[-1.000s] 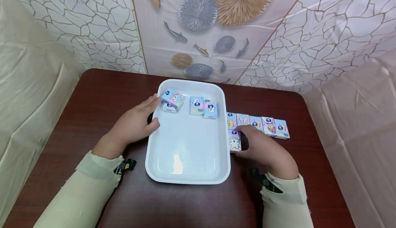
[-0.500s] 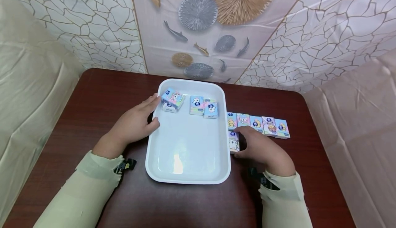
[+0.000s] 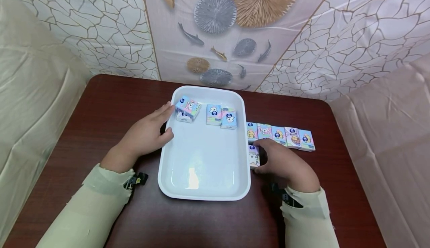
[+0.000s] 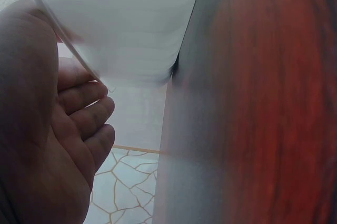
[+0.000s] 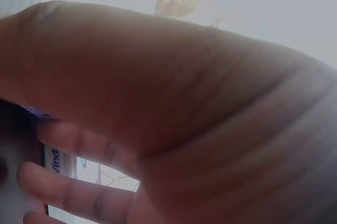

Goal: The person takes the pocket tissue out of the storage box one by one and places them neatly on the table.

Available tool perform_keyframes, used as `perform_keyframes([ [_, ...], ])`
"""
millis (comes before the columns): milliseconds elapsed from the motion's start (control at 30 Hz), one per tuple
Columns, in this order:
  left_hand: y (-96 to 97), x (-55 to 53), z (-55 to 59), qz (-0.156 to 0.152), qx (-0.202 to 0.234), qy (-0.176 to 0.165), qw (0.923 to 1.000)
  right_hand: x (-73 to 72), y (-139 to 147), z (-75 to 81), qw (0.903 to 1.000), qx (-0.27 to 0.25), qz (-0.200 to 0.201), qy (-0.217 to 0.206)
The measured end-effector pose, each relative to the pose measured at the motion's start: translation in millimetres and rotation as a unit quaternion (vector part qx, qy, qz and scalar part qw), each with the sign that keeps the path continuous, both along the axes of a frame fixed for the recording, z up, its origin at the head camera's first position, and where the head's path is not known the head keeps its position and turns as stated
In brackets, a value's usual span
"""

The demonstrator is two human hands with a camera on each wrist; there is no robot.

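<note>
My left hand (image 3: 146,134) lies along the left side of a white tray (image 3: 205,180), fingers fairly straight, fingertips and thumb at its rim. In the left wrist view, the fingers (image 4: 87,110) lie beside the tray's outer wall (image 4: 121,34). Just outside the right rim, my right hand (image 3: 283,158) holds a small pocket tissue pack (image 3: 254,157) between thumb and fingers, one at its near edge and the others at its far edge. The rim hides part of that pack. In the right wrist view the palm (image 5: 174,118) covers most of the picture.
Behind the right hand runs a row of several tissue packs (image 3: 292,137). Inside the tray, two packs (image 3: 228,118) lie side by side, and another pack (image 3: 189,106) rests tilted on a pack (image 3: 184,117) at the far left. Everything stands on a dark wooden table (image 3: 144,218).
The right hand has shifted slightly left, and its tissue pack has slid left and a little toward me, away from the row. The left hand and tray stay put.
</note>
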State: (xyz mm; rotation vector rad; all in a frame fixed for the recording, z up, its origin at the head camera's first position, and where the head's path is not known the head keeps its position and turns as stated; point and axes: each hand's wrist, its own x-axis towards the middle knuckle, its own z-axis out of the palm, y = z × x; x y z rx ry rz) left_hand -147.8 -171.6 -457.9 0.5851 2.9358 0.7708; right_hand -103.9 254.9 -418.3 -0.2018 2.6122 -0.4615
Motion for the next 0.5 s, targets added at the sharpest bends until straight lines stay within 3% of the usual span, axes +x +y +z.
perform_keyframes([
  [500,0.4,-0.2,-0.8,0.001,-0.002,0.001,1.0000,-0.3,2.0,-2.2,0.9999,0.003,-0.002,-0.011],
])
